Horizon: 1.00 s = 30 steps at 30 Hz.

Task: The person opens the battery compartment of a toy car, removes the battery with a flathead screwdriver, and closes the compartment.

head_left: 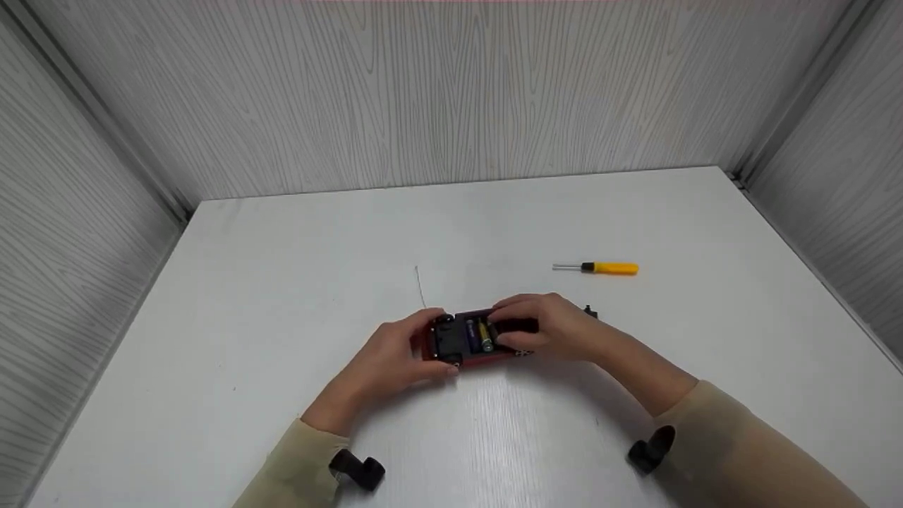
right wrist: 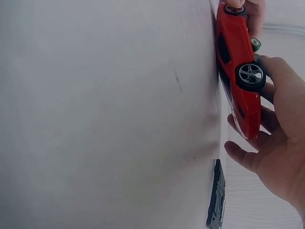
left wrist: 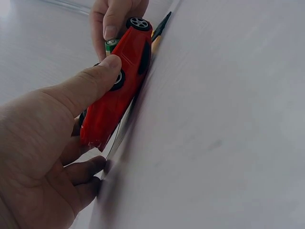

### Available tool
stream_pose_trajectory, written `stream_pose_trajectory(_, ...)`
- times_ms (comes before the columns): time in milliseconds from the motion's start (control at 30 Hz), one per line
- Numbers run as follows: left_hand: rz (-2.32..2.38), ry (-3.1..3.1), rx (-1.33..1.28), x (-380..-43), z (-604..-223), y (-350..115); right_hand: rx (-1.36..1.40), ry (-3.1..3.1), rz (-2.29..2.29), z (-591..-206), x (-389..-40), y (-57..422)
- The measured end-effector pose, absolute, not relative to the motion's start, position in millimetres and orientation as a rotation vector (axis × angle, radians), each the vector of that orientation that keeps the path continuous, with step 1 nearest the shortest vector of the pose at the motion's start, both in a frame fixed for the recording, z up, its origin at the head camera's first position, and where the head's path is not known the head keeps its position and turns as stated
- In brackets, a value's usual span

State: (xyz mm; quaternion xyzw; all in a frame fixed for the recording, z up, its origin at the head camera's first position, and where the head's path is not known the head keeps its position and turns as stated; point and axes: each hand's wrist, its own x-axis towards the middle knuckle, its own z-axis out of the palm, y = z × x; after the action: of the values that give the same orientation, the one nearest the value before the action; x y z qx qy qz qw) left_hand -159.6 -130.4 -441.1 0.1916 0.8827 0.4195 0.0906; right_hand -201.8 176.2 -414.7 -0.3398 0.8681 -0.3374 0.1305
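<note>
A red toy car lies upside down on the white table, its black underside and battery compartment facing up. My left hand grips one end, thumb on the near side by a wheel and fingers on the far side. Inside the compartment are a purple battery and a green-yellow battery with its end tilted up. My right hand has thumb and fingertips down at the compartment, pinching a green battery mostly hidden by the thumb. The car's other end is under that palm.
A yellow-handled screwdriver lies beyond the right hand. A flat black cover rests on the table past the car, mostly hidden by the right wrist in the head view. A thin wire sticks out behind the car. Pale panels enclose the table.
</note>
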Motion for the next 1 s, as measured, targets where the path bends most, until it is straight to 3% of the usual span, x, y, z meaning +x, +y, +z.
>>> stream_pose_trajectory(1000, 1.264, 2.636, 0.573, -159.1, -441.1, -129.4, -0.913, 2.540, -0.930, -415.0, -201.6, 173.9)
